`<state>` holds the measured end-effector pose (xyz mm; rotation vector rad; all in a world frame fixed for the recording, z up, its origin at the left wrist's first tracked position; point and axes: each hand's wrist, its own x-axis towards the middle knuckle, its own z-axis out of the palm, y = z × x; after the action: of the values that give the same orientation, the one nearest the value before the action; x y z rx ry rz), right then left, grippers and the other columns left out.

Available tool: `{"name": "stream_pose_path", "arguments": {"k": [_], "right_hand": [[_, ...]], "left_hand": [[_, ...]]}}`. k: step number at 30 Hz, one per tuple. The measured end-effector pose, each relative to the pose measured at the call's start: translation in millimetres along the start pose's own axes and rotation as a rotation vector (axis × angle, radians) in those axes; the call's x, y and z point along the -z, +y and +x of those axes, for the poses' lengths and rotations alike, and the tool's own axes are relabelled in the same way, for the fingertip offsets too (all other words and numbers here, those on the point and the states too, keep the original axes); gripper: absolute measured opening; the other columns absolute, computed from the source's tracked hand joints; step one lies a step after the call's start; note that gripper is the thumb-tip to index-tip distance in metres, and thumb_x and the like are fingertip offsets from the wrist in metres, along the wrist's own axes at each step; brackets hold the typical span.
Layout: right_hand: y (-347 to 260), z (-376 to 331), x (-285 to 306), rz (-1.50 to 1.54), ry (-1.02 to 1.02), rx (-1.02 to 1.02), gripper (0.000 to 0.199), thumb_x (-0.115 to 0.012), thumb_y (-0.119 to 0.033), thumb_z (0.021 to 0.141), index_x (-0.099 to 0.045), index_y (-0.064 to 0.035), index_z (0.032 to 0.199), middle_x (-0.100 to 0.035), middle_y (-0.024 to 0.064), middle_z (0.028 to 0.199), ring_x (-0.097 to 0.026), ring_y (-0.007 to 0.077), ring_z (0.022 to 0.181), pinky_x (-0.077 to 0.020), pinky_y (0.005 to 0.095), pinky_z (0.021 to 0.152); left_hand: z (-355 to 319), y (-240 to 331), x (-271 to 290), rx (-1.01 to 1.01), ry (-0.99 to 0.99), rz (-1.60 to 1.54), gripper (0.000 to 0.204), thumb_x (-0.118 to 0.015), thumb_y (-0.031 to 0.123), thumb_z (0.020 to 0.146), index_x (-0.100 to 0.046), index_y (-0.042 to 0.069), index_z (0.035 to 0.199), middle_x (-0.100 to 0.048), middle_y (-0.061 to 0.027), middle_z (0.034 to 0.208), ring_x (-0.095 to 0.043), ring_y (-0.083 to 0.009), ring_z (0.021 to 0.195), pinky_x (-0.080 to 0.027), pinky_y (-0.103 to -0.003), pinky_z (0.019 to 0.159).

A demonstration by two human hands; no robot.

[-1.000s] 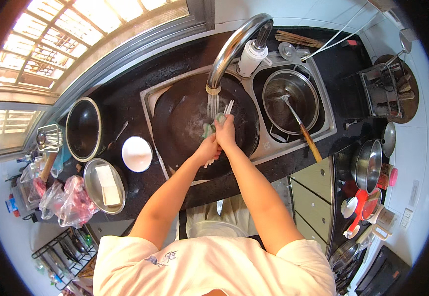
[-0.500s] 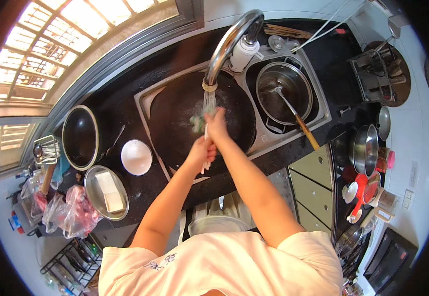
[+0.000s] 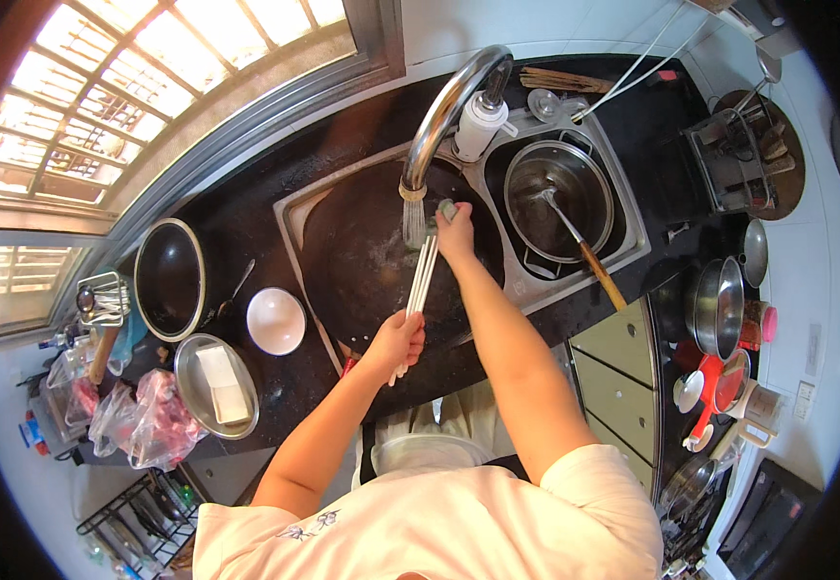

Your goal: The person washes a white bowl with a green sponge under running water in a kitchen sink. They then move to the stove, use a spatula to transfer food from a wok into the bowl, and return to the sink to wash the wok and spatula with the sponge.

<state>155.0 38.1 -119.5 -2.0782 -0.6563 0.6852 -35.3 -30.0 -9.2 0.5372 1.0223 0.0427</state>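
Note:
My left hand [image 3: 398, 342] is closed around several pale chopsticks [image 3: 422, 278], which slant up and away over a big dark wok [image 3: 352, 227] in the left sink basin. Just past their far tips, my right hand [image 3: 455, 232] grips a small greenish scrubber [image 3: 449, 210]; whether it is a sponge or a cloth I cannot tell. Water [image 3: 413, 220] streams into the wok from the curved metal faucet [image 3: 451, 95], close to the left of my right hand.
In the right basin stands a pot [image 3: 557, 155] with a wooden-handled utensil [image 3: 582, 246]. A white bottle [image 3: 479, 130] sits behind the basins. On the left counter are a white bowl [image 3: 276, 321], a metal dish [image 3: 188, 382], a dark basin [image 3: 169, 278] and plastic bags [image 3: 154, 425].
My hands have moved apart. The right hand has slid off the chopsticks, up and to the right with the scrubber; the left has shifted slightly nearer, and more of the chopsticks shows.

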Motion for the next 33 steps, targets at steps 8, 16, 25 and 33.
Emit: {"name": "stream_pose_path", "arguments": {"k": [8, 16, 25, 33], "right_hand": [[24.2, -51.4, 14.9, -0.745, -0.301, 0.714, 0.027, -0.068, -0.005, 0.070, -0.063, -0.0094, 0.096, -0.047, 0.0130, 0.117, -0.047, 0.0328, 0.109, -0.0408, 0.0443, 0.087], [21.1, -49.6, 29.0, 0.078, -0.614, -0.036, 0.034, -0.064, -0.013, 0.083, -0.052, -0.0023, 0.113, -0.061, 0.0175, 0.106, -0.060, 0.0279, 0.097, -0.0463, 0.0377, 0.081], [8.7, -50.0, -3.0, 0.064, -0.229, -0.014, 0.040, -0.059, -0.012, 0.086, -0.037, -0.0029, 0.118, -0.058, 0.0284, 0.102, -0.057, 0.0434, 0.096, -0.0436, 0.0453, 0.082], [-10.0, -24.6, -15.2, -0.011, -0.197, 0.038, 0.043, -0.059, -0.011, 0.085, -0.035, 0.0009, 0.119, -0.058, 0.0294, 0.102, -0.058, 0.0453, 0.096, -0.0446, 0.0468, 0.081]], "left_hand": [[106.2, -2.4, 55.7, -0.386, 0.189, 0.240, 0.012, -0.044, 0.015, 0.095, -0.049, 0.009, 0.104, -0.048, 0.0000, 0.071, -0.044, -0.0096, 0.051, -0.039, -0.026, 0.045], [132.3, 4.8, 35.1, -0.304, 0.253, 0.312, 0.025, -0.043, 0.013, 0.095, -0.047, 0.002, 0.117, -0.059, -0.0090, 0.079, -0.060, -0.0174, 0.064, -0.053, -0.034, 0.059], [91.8, -3.9, -5.7, -0.141, 0.100, 0.066, 0.021, -0.042, 0.028, 0.099, -0.045, 0.007, 0.097, -0.041, 0.0008, 0.065, -0.036, -0.0085, 0.051, -0.031, -0.024, 0.045], [41.2, -4.2, -14.4, -0.110, 0.127, 0.002, 0.018, -0.043, 0.028, 0.098, -0.044, 0.012, 0.090, -0.043, 0.0013, 0.068, -0.040, -0.0089, 0.054, -0.036, -0.024, 0.044]]}}
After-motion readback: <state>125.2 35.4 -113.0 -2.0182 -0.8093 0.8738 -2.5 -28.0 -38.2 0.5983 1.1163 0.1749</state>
